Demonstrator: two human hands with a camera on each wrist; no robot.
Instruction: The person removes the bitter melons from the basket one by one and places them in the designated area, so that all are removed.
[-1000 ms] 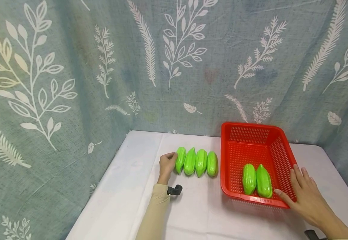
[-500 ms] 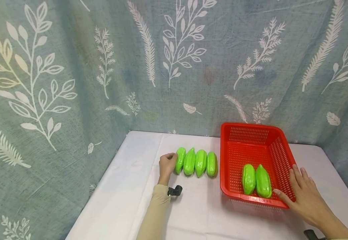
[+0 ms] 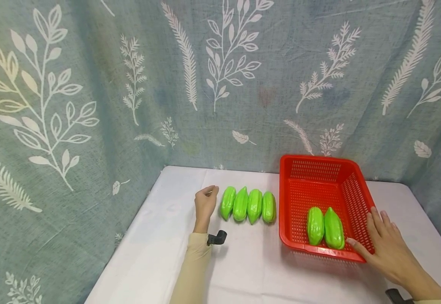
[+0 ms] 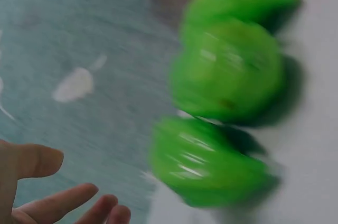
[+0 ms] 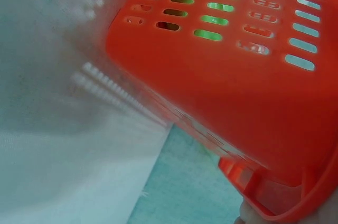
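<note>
Left grip loosely curled beside gourds.

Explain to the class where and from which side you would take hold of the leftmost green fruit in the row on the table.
Probably best to grip the leftmost green fruit across its thick middle, coming from its open left side and from above. Its right flank lies against the next fruit, leaving little room for fingers, while the left hand is already beside its free flank, apart from it. The ends taper, so they would likely slip.

4 green gourds in row, upright-ish
</note>
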